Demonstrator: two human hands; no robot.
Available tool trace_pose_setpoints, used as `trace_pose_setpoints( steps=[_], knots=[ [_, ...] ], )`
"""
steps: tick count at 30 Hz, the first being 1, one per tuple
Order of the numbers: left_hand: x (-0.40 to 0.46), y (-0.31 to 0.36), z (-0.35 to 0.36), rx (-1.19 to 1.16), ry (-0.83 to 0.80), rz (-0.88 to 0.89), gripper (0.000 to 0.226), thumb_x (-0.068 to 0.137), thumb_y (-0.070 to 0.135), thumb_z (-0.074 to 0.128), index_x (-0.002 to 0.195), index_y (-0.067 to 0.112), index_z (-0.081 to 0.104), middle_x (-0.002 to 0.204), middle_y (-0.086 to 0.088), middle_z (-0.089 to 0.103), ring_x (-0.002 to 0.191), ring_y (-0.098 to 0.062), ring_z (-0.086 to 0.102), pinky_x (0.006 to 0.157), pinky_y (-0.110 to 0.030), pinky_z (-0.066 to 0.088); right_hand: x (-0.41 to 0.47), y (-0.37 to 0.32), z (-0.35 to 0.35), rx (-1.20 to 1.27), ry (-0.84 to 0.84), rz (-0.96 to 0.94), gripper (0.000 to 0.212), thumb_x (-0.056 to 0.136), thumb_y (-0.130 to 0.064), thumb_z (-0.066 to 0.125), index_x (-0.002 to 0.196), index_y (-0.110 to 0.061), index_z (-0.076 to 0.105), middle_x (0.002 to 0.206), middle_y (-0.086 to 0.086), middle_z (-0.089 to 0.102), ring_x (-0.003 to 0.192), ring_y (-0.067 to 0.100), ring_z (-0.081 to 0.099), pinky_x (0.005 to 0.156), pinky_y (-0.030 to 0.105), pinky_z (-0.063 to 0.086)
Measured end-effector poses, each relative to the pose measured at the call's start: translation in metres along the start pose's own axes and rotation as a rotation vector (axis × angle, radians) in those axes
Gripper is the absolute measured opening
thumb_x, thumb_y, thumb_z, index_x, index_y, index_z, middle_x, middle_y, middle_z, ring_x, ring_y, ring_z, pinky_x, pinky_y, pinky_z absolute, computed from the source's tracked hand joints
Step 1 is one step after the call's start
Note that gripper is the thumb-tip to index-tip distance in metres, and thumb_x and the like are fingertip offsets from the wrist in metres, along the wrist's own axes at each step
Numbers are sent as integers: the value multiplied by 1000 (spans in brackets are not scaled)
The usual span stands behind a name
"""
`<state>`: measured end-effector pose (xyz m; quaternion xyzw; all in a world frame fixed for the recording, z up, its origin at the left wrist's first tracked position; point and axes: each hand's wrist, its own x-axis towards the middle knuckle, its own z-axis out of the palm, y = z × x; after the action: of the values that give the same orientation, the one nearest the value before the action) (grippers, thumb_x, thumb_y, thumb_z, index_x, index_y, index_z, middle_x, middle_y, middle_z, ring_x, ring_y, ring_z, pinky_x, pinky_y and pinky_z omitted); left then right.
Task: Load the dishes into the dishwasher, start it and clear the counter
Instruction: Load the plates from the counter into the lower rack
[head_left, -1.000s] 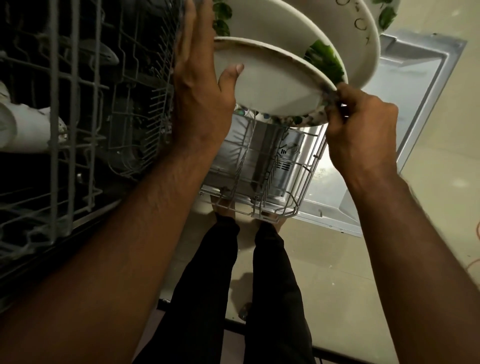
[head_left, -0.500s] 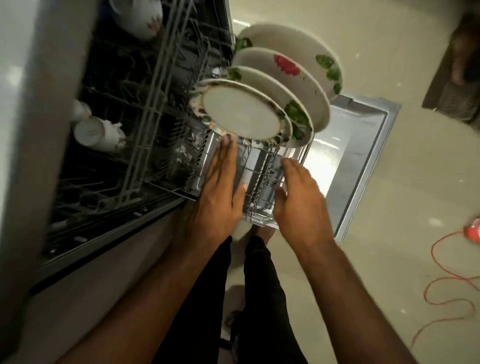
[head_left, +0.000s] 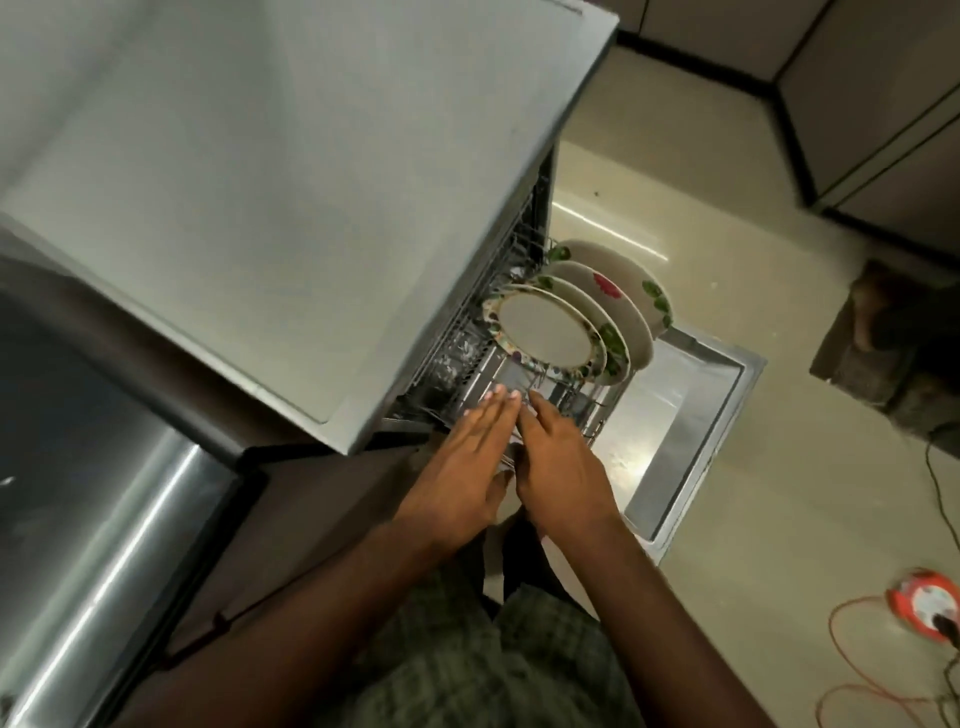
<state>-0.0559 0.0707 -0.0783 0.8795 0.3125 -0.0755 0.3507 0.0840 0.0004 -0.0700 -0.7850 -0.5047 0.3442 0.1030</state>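
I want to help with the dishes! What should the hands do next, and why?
Probably push the lower rack into the dishwasher. The plates already stand upright in it, the rack sticks out over the open door, and the left hand and right hand lie flat at its front edge with straight fingers, holding nothing.

light: dim, warm indoor | glare: streak on floor (head_left: 618, 228) | blur: soft throughout | edges: wide-angle bending
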Motion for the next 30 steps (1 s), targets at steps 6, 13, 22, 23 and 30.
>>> trace_pose_setpoints(
  steps=[6,13,22,23,30],
  knots=[
    [-20,18,-29,82,128,-14,81,101,11,52,166,11,3,175,-3,-4,161,-12,-9,131,-36,2,-4,-27,-26,-57,16,-111,75,100,-18,58,165,-21,21,172,5,17,152,29,30,117,46,41],
    [-50,14,-50,120,300,-70,75,106,18,47,167,15,2,175,0,-5,160,-10,-11,131,-32,-2,-4,-62,-40,-118,39,-285,68,101,-19,56,163,-19,27,171,8,21,150,32,34,120,46,37],
    [-115,-12,-82,71,473,-200,78,106,23,50,164,26,-3,171,8,-9,159,-6,-13,130,-29,-9,-2,-138,-26,-205,-20,-474,71,104,-28,54,165,-27,18,173,1,13,156,25,21,125,43,29],
    [-126,-19,-85,83,502,-209,77,107,25,49,165,25,-2,171,9,-9,158,-5,-13,128,-27,-11,-3,-151,-22,-226,-19,-496,71,104,-28,54,165,-28,18,173,1,13,156,25,22,124,42,30],
    [-225,-78,-97,71,598,-359,71,108,30,43,167,26,3,174,6,3,159,-5,-7,131,-31,-5,-19,-247,38,-336,-90,-687,61,103,-28,52,161,-23,33,172,2,18,149,24,35,118,39,39]
  ],
)
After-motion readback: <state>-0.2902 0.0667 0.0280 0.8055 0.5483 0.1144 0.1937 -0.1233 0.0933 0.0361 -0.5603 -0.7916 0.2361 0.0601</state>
